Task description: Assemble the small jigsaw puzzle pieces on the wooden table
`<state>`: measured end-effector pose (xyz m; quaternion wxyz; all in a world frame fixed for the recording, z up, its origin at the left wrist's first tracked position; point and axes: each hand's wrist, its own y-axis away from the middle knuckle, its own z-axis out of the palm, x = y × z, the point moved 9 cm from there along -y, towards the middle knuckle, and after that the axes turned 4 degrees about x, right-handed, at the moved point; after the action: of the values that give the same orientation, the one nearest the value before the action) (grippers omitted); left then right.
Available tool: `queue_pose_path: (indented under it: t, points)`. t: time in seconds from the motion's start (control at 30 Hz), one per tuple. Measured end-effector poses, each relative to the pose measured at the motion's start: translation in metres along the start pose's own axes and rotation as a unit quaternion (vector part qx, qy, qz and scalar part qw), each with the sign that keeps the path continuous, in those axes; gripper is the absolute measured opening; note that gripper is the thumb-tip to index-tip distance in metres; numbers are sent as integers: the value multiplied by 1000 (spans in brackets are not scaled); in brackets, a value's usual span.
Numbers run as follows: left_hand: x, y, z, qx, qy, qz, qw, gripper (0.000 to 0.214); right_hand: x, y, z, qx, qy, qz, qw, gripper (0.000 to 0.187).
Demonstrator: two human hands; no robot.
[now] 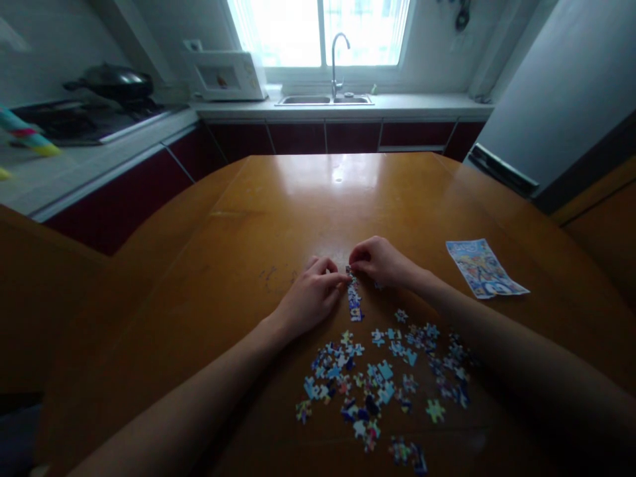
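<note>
On the wooden table [278, 199] a short joined strip of puzzle pieces [354, 301] lies between my hands. My left hand [311, 295] rests on the table with curled fingers, its fingertips pressing at the strip's top end. My right hand [380, 260] is curled too, pinching at the same top end from the other side. What its fingers hold is too small to make out. Several loose puzzle pieces [382, 377] lie scattered nearer to me, below both hands.
A printed puzzle picture sheet [484, 268] lies on the table at the right. Behind the table run a counter with a sink and tap [325, 99], a white microwave [226, 76] and a stove with a black wok [116, 83]. A fridge [556, 99] stands at the right.
</note>
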<state>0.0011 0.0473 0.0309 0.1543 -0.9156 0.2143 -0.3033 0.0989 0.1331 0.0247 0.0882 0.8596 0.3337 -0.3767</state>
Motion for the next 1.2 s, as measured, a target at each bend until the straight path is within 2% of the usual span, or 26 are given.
queue_pose_path:
  t: [0.13,0.33,0.57,0.63,0.73,0.83,0.93,1.07,1.2]
  points:
    - [1,0,-1,0,-2,-3,1000,24,-1,0,2,-8,3,-9,1000,15]
    - [3,0,-2,0,-9,3,1000,24,-2,1,2,-2,62,-22,998,15]
    - [8,0,2,-26,-2,25,999,33,2,1,5,15,45,-9,999,11]
    - [9,0,4,-32,2,26,999,34,6,0,2,24,22,7,999,11]
    - [10,-1,3,-31,4,28,999,33,12,-3,-14,37,5,46,998,19]
    - [11,-1,2,-31,1,30,999,32,9,1,-32,-3,60,44,997,20]
    - [12,-2,2,-37,-4,26,999,34,4,13,-39,-67,147,36,986,15]
    - [11,-3,1,-33,-6,20,999,37,2,27,-30,-114,215,49,969,11]
    - [10,-2,2,-33,-9,29,999,36,0,29,-20,-116,245,39,962,8]
